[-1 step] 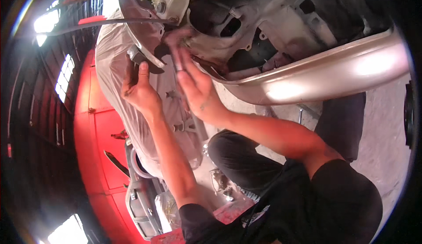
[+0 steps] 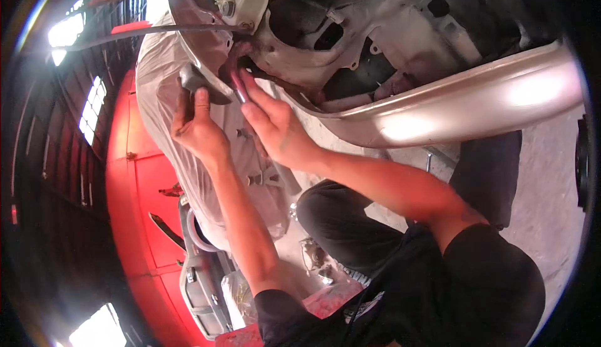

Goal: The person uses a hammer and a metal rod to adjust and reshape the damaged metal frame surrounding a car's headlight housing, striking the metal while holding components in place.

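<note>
My left hand grips a grey metal dolly block, thumb on its near side, against the outer side of the car's bare fender edge. My right hand is closed around the shaft of a hammer, its index finger stretched along the metal. The hammer's head end, smeared by motion, is just right of the fender edge, opposite the block. Whether it touches the panel, I cannot tell.
The stripped car front fills the top, with a silvery bumper curving right. A thin dark rod crosses at upper left. Behind my left hand is a sheet-covered shape. A grey case lies by a red door.
My right hand has swung the hammer a little to the left, closer to the fender edge and the dolly block. The left hand has barely shifted.
</note>
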The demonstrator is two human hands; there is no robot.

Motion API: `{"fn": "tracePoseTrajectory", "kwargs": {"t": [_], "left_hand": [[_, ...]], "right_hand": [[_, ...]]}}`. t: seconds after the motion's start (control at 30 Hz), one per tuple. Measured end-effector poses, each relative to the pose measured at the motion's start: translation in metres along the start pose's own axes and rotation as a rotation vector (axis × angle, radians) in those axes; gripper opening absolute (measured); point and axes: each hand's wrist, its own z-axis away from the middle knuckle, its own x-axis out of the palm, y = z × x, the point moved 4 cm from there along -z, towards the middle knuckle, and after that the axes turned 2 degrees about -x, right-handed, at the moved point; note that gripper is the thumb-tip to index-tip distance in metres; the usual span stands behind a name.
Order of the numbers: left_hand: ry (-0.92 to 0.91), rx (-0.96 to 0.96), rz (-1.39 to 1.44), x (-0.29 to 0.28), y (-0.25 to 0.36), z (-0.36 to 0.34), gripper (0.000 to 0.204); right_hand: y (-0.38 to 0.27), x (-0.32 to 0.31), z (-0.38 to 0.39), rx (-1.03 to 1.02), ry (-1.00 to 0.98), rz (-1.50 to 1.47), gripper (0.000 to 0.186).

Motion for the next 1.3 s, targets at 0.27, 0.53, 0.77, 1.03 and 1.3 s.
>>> {"fn": "tracePoseTrajectory", "kwargs": {"t": [0.27, 0.53, 0.77, 1.03, 1.3], "left_hand": [[-0.026, 0.022, 0.011, 0.001, 0.003, 0.001, 0.045], [-0.057, 0.055, -0.049, 0.002, 0.004, 0.001, 0.034], [-0.026, 0.005, 0.063, 0.003, -0.008, 0.001, 0.040], [0.049, -0.102, 0.397, 0.010, -0.004, 0.001, 0.047], [0.004, -0.040, 0.137, 0.006, 0.013, -0.003, 0.050]], "right_hand": [[0.003, -0.003, 0.017, 0.202, 0.058, -0.210, 0.056], [0.010, -0.001, 0.017, 0.118, 0.072, -0.183, 0.056], [0.002, -0.004, 0.001, 0.205, -0.111, -0.264, 0.059], [-0.020, -0.012, 0.018, 0.269, 0.090, -0.295, 0.058], [-0.039, -0.016, -0.013, 0.417, -0.173, -0.325, 0.054]]}}
